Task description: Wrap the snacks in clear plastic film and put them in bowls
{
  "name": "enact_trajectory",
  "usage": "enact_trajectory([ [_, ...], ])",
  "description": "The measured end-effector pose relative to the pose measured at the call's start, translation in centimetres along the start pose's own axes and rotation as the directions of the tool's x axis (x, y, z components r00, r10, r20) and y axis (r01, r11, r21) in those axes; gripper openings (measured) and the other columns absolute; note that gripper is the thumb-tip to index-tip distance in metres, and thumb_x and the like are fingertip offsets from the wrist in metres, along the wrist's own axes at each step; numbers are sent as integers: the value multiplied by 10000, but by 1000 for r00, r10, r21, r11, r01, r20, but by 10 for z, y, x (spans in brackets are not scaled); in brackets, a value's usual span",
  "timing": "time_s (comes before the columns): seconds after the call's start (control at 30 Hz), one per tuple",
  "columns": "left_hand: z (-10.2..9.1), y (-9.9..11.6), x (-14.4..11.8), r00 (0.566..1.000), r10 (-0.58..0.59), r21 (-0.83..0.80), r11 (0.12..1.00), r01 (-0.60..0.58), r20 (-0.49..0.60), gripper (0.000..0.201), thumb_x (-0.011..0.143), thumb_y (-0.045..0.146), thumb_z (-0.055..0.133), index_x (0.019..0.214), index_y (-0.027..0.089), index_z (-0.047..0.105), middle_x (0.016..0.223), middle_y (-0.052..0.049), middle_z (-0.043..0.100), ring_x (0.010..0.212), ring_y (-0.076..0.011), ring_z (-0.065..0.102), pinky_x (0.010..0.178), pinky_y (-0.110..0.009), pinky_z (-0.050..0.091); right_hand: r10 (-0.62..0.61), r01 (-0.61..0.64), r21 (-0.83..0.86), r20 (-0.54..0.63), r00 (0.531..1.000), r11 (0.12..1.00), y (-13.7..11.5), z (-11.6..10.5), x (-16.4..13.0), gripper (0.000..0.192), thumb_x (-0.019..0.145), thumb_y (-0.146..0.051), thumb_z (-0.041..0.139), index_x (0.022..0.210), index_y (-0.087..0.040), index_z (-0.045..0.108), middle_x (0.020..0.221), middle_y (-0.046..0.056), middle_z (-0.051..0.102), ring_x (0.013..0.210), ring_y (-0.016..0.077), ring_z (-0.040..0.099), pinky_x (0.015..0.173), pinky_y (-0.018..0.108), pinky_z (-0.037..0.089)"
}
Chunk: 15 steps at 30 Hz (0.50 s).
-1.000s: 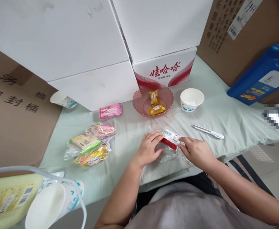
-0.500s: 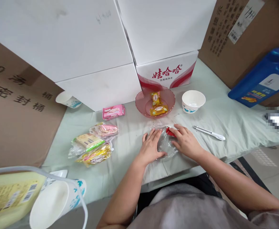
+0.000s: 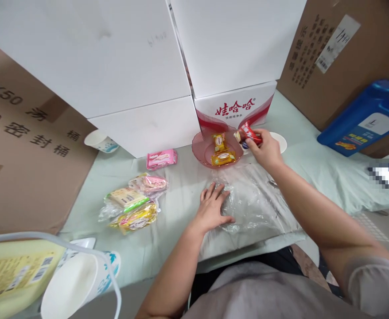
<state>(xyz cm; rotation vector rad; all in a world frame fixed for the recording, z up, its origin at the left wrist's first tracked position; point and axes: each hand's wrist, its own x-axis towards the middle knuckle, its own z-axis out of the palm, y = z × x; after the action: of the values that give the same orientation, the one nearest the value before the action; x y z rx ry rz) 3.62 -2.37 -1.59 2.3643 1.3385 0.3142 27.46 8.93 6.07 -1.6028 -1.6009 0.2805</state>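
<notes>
Red snack packet point(image 3: 247, 133): pinched in your right hand point(image 3: 264, 150), above right rim of pink bowl point(image 3: 199, 153), long axis tilted, free end pointing up-left. Left of it: your left hand point(image 3: 212, 208) flat, fingers spread, pressing clear plastic bag point(image 3: 254, 201) onto worktop.

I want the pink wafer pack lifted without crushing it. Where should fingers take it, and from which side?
Probably across its two long edges, coming down from above. The pink pack lies flat on the cloth, long side running left to right, close to the white box behind it, so a reach from the rear is blocked. Nothing lies on top.
</notes>
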Motion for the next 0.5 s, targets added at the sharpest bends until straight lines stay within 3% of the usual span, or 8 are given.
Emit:
enact_trajectory([
  [0.07,0,0,0,1000,5,6,1000,-5,2,927,550,495,865,1364,250,494,1515,-139,395,1437,-427,223,1110,-640,210,6,-4,-48,53,999,999,-2,12,19,529,821,-438,616,1247,-137,526,1036,117,669,857,255,629,772,412,500],
  [0.13,0,0,-1,1000,6,14,1000,-6,3,921,561,505,858,1367,250,492,1515,-140,394,1438,-425,221,1112,-636,210,-38,44,-93,64,997,995,-5,19,24,473,825,-382,618,1211,-119,549,1058,140,657,903,268,615,804,420,488],
  [0.23,-2,2,-2,1000,-6,43,999,6,16,921,568,538,844,1368,245,494,1503,-141,408,1439,-414,222,1117,-619,214,-248,251,-74,49,968,965,-14,19,-3,234,881,-286,540,1062,-154,608,985,120,662,916,250,600,826,396,470],
  [0.3,-5,4,-3,999,-32,76,997,31,4,880,595,562,821,1353,241,512,1484,-137,430,1422,-401,259,1111,-594,241,-439,440,4,81,895,898,-20,18,-36,180,921,-259,484,1014,-172,612,906,95,662,867,221,595,789,360,468],
  [0.4,-9,4,-5,988,-100,110,987,113,-116,607,791,522,682,1301,219,555,1358,-134,552,1292,-339,447,1039,-513,368,-674,674,98,247,697,732,-20,20,-90,186,948,-220,450,1000,-171,621,831,73,653,777,188,571,703,314,450],
  [0.43,-10,2,-5,975,-142,107,981,161,-169,499,868,479,602,1281,203,569,1266,-133,609,1202,-311,522,994,-478,415,-701,711,104,311,641,696,-17,22,-105,195,952,-210,445,1008,-169,628,815,67,652,759,185,564,697,315,445],
  [0.5,-10,-3,-5,935,-247,85,957,276,-256,409,950,390,473,1277,165,572,1060,-126,674,1005,-270,611,898,-427,477,-680,720,83,419,602,689,-7,25,-128,206,956,-223,457,1030,-167,641,849,72,664,793,192,568,727,330,447],
])
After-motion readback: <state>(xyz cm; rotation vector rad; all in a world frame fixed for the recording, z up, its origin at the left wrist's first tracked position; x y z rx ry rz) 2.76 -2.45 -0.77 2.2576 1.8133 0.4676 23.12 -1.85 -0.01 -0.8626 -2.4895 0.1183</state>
